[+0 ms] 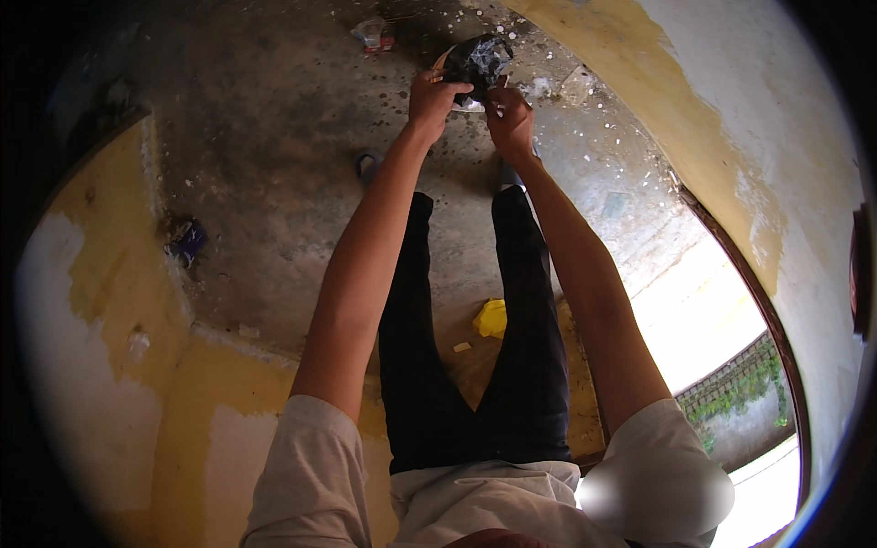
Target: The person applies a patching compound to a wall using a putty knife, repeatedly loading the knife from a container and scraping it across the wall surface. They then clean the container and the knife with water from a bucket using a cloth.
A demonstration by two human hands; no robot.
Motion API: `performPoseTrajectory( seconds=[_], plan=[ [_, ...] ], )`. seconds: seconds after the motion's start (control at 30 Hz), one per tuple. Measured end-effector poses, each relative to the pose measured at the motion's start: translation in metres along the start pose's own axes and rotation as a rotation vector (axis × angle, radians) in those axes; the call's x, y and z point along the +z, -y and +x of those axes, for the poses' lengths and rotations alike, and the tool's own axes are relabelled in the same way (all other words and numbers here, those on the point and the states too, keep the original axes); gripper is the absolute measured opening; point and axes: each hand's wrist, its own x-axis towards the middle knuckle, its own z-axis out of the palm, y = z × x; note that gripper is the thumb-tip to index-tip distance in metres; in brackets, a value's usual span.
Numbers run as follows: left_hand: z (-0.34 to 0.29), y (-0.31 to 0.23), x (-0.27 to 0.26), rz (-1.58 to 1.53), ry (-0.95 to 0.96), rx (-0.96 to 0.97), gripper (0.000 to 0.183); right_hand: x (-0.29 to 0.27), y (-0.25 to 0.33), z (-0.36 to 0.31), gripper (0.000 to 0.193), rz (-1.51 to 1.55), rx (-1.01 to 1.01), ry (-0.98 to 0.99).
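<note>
Both my arms reach forward to a crumpled black plastic bag (481, 60) at the top of the head view. My left hand (433, 102) closes on the bag's near left edge, thumb lying across the plastic. At the near right edge, my right hand (510, 117) has its fingers curled in a pinch on the bag. Beneath the bag something pale shows between my hands, too covered to name. What is inside the bag cannot be seen.
Clear plastic litter with red on it (374, 35) lies left of the bag. A dark blue packet (187, 240) is by the left wall, a yellow thing (491, 318) behind my legs. White chips dot the concrete floor (274, 183). A doorway opens at right.
</note>
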Motion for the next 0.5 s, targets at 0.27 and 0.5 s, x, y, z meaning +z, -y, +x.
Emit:
performPoseTrajectory(
  seconds=[0.27,0.5],
  plan=[
    [0.014,0.029,-0.022,0.589,-0.118,0.395,0.057,0.000,-0.014,0.006,0.019,0.030,0.129,0.066],
    [0.003,0.022,-0.020,1.027,-0.214,0.586,0.053,-0.005,-0.005,-0.002,0.022,0.093,0.302,0.284]
  ],
)
